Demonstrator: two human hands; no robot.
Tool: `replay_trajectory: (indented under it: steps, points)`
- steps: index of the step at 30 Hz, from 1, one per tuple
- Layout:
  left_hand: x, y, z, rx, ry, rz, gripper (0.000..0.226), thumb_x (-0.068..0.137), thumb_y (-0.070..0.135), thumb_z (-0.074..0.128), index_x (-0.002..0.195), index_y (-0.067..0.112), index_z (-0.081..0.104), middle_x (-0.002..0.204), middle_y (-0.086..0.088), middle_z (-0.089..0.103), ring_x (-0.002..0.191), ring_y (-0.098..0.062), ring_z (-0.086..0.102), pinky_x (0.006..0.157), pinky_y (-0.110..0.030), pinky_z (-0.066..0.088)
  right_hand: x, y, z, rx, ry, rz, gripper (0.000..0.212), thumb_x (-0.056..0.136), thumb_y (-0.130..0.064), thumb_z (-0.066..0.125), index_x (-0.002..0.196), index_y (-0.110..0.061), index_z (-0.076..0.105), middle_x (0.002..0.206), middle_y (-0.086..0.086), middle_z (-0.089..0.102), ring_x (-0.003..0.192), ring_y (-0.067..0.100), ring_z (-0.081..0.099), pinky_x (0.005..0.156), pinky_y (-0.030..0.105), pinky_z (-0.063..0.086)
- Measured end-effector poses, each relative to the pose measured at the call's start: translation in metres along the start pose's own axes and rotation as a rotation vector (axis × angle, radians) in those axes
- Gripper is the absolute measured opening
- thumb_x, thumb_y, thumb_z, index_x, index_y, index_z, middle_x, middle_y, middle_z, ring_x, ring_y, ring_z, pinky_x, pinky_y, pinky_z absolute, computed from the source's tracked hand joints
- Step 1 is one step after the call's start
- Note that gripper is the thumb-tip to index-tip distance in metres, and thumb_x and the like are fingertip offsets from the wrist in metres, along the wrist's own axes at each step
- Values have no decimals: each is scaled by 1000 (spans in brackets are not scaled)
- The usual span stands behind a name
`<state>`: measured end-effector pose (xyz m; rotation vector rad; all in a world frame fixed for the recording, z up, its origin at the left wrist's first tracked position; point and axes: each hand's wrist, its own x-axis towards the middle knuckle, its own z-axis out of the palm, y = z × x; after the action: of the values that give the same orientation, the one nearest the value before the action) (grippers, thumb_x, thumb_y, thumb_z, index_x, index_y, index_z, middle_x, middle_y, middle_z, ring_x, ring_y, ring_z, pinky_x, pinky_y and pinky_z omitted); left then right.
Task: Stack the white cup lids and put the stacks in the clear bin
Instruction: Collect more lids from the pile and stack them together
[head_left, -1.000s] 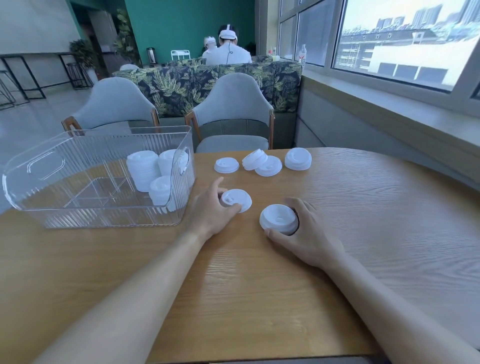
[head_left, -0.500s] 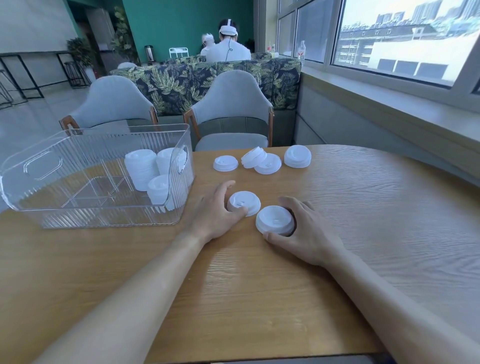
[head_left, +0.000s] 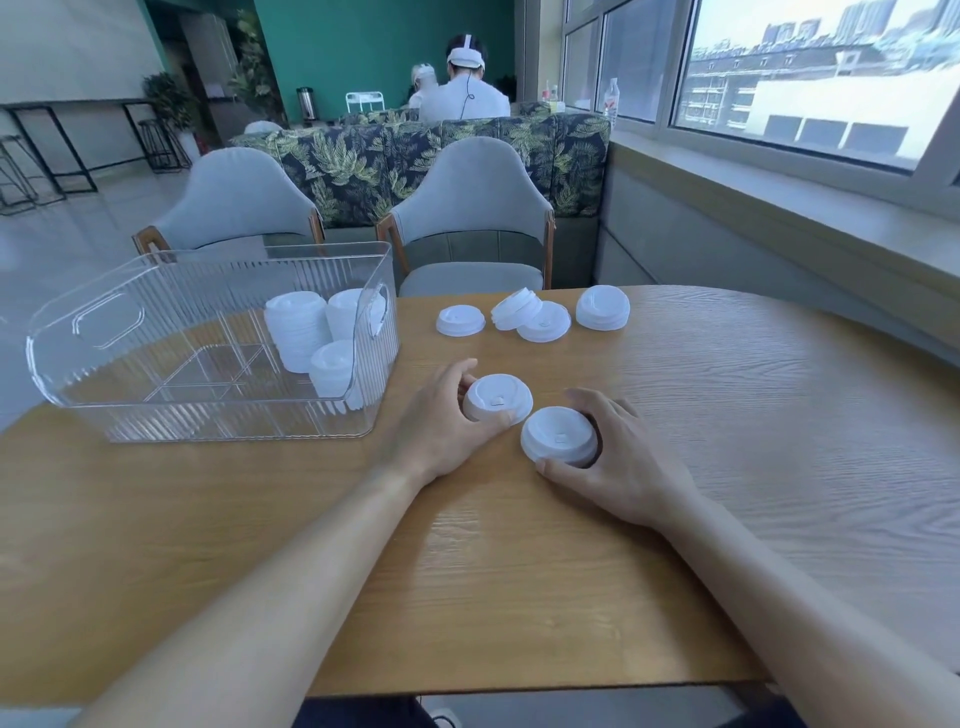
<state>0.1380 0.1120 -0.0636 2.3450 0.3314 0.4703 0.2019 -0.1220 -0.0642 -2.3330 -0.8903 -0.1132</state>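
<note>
Bare wooden table (head_left: 519, 571) spans the near edge. Left hand (head_left: 441, 431) grips one white lid (head_left: 497, 397); right hand (head_left: 618, 462) grips a lid stack (head_left: 558, 435), beside the clear bin (head_left: 208, 415).

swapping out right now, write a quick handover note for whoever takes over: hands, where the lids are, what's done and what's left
Left hand grips a single lid on the table.
Right hand grips a short lid stack beside it.
Done: three stacks stand in the clear bin's right end.
Left: join the held lids, then gather the far lids: one single, a leaning pair, one small stack. Bin them all.
</note>
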Motion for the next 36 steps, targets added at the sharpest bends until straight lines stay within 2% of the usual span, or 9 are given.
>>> replay_trajectory:
  steps: [4, 6, 8, 16, 20, 26, 30, 33, 36]
  points:
    - [-11, 9, 5, -68, 44, 25, 82, 66, 70, 77, 133, 26, 58, 120, 17, 52, 106, 1, 58, 97, -32, 53, -12, -3, -3, -3, -1, 2, 81, 74, -68, 69, 141, -34, 39, 131, -20, 52, 127, 5, 40, 95, 27, 41]
    - [-18, 13, 7, -108, 57, 23, 72, 67, 66, 80, 126, 30, 56, 118, 17, 53, 103, 2, 57, 94, -28, 53, -18, -5, -5, -10, -1, 1, 81, 74, -69, 69, 140, -34, 39, 131, -21, 52, 127, 5, 40, 92, 26, 39]
    - [-26, 19, 9, -149, 69, 25, 76, 63, 70, 79, 123, 31, 53, 116, 16, 54, 100, 1, 57, 89, -25, 53, -25, -7, -7, -23, 5, 5, 81, 74, -71, 68, 140, -35, 39, 131, -22, 52, 126, 4, 40, 90, 25, 38]
    - [-51, 38, 20, -193, 69, 75, 56, 69, 60, 85, 111, 35, 57, 113, 17, 54, 99, 4, 55, 89, -23, 52, -46, -11, -11, -10, -14, 30, 87, 72, -73, 67, 143, -35, 35, 136, -22, 47, 128, 3, 40, 100, 28, 41]
    - [-61, 47, 27, -179, 78, 99, 61, 65, 67, 83, 110, 36, 57, 111, 20, 54, 101, 2, 57, 87, -25, 53, -46, -11, -11, 46, -33, 40, 87, 70, -70, 62, 145, -36, 34, 141, -19, 45, 131, 5, 42, 105, 33, 42]
    - [-65, 60, 43, -152, 90, 97, 66, 62, 75, 79, 109, 35, 56, 111, 21, 52, 105, 3, 55, 88, -30, 53, -46, -3, -12, 320, 65, 149, 59, 82, -49, 36, 138, -35, 44, 135, -17, 52, 121, 4, 52, 104, 40, 44]
    - [-65, 61, 47, -108, 67, 104, 66, 59, 81, 74, 106, 38, 55, 108, 22, 52, 102, 3, 56, 84, -33, 55, -44, -1, -9, 295, 131, 153, 31, 103, -29, 39, 129, -28, 55, 125, -13, 60, 113, 4, 54, 94, 28, 40]
    - [-64, 59, 47, -85, 47, 100, 68, 57, 82, 73, 106, 38, 56, 108, 22, 52, 102, 1, 56, 86, -34, 55, -43, -2, -9, 264, 129, 144, 24, 104, -28, 41, 117, -27, 61, 111, -13, 65, 105, 7, 56, 86, 27, 39]
    - [-64, 58, 48, -63, 18, 98, 70, 55, 84, 71, 107, 39, 56, 107, 23, 52, 102, 0, 56, 87, -34, 54, -42, 1, -8, 243, 109, 143, 24, 102, -28, 44, 116, -31, 63, 109, -14, 67, 106, 9, 58, 88, 31, 43]
